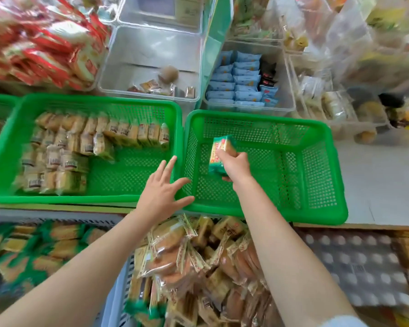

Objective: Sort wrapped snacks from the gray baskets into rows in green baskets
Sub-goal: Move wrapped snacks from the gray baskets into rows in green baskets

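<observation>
From the head view, the right hand (234, 165) reaches into the right green basket (328, 208), fingers curled round a snack in a green wrapper (220, 154) and holding it near the basket's left wall, toward the front. That snack is the only item in this basket; I can't tell whether it touches the mesh floor.

The left hand (162, 192) is spread wide, fingers straight, holding nothing, hovering over the seam where the 2 green baskets meet (fingertips over the 2 rims, contact unclear).

The left green basket (85, 197) is partly filled: pale yellow wrapped snacks (99, 135) stand in rows along its back wall and down its left side, with bare mesh at the front right.

Nearest the camera, a gray basket (118, 289) holds a loose heap of clear-wrapped golden cakes (187, 256), and to its left lies a blurred pile of green-wrapped snacks (33, 246).

Behind the green baskets sit clear plastic bins: one (149, 57) with a few small items on its floor, another (286, 100) packed with light blue packets (236, 79). Red and white packages (38, 43) pile up at far left.
</observation>
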### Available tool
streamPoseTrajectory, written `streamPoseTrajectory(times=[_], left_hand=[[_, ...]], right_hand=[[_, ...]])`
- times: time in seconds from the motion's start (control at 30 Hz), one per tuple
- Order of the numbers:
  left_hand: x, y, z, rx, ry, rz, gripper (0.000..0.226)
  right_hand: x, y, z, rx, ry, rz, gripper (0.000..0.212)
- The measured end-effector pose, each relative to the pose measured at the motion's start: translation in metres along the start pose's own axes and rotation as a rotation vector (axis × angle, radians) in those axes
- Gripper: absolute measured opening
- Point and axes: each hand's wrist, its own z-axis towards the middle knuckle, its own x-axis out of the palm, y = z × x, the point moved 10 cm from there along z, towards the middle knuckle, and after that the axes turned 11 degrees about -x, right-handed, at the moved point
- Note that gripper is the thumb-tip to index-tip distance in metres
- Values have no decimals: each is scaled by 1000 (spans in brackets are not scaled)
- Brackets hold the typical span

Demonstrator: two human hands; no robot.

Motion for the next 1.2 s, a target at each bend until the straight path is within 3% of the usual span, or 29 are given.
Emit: streamPoseTrajectory(times=[0.2, 0.23, 0.33, 0.4, 0.53, 0.73, 1.03, 1.2], left_hand=[[9, 8, -10, -19, 91, -66, 78], [8, 9, -10, -17, 92, -80, 79], [6, 10, -8, -26, 74, -120, 75], [4, 14, -7, -57, 60, -128, 76], [9, 21, -6, -70, 72, -78, 86], [15, 23, -10, -66, 114, -40, 82], [15, 15, -1, -25, 169, -47, 62], [14, 25, -11, -21, 116, -41, 72]], right_hand=[[27, -12, 57, 11, -48, -259, 85], [35, -11, 62, -8, -23, -297, 85], [53, -9, 70, -54, 27, -337, 44], [53, -13, 72, -69, 4, -344, 33], [52, -34, 69, 38, 52, -357, 63], [59, -30, 73, -21, 66, -161, 47], [59, -34, 55, -21, 136, -222, 47], [47, -37, 26, -1, 110, -277, 51]])
